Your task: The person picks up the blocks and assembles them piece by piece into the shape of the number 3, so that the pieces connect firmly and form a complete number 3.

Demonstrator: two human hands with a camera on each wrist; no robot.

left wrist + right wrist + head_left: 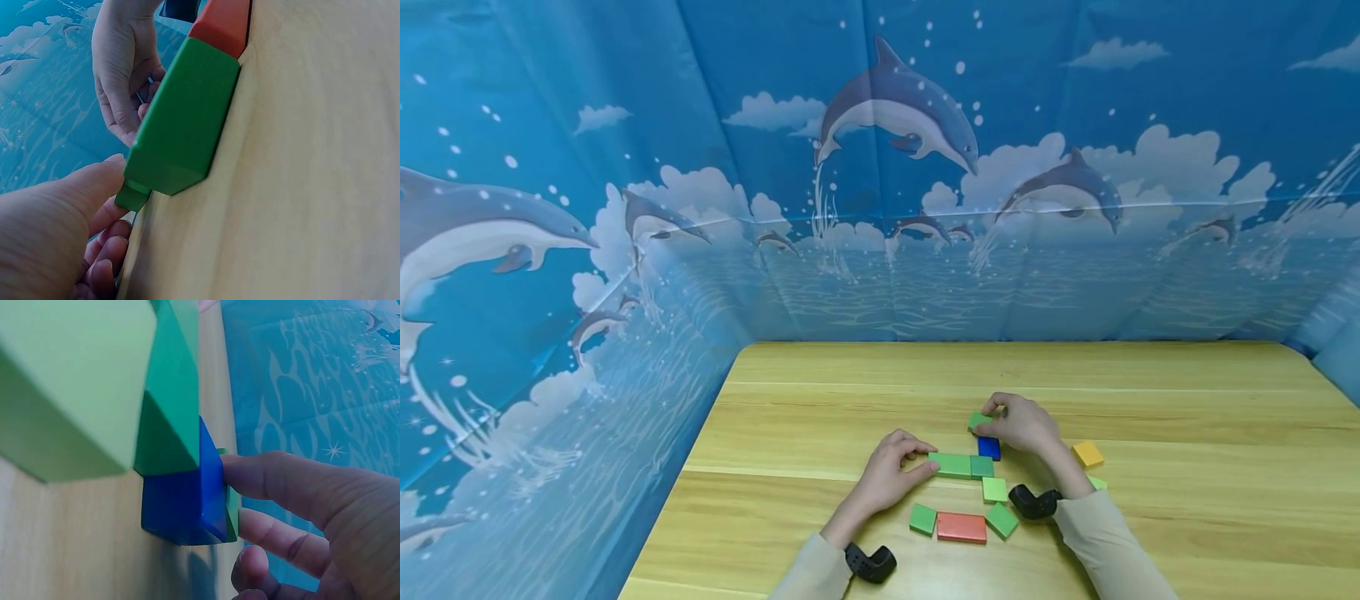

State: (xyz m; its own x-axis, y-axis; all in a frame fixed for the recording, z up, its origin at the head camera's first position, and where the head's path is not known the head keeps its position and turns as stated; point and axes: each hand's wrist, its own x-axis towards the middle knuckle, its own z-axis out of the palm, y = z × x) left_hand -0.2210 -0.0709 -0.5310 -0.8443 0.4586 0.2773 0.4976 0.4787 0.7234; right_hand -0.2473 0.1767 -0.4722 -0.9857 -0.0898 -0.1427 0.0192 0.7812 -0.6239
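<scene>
My left hand [891,473] pinches the left end of a long green block [951,465] between thumb and fingers. Against that block's right end sits a darker green block [982,467]. Farther back, my right hand [1018,423] pinches a green block [978,420] at the far side of a blue block [989,449]. In the right wrist view, the thumb lies close along the blue block [181,506], and the green block shows only as a thin strip behind it. A light green block [994,490] adjoins the row's near right corner.
Nearer the person, a red block [961,527] lies between a green block [923,519] and another, turned green block [1002,521]. To the right are a yellow-orange block [1087,454] and a light green block [1098,483], partly hidden by the right wrist. A dolphin-print curtain [880,275] borders the wooden table [1210,467].
</scene>
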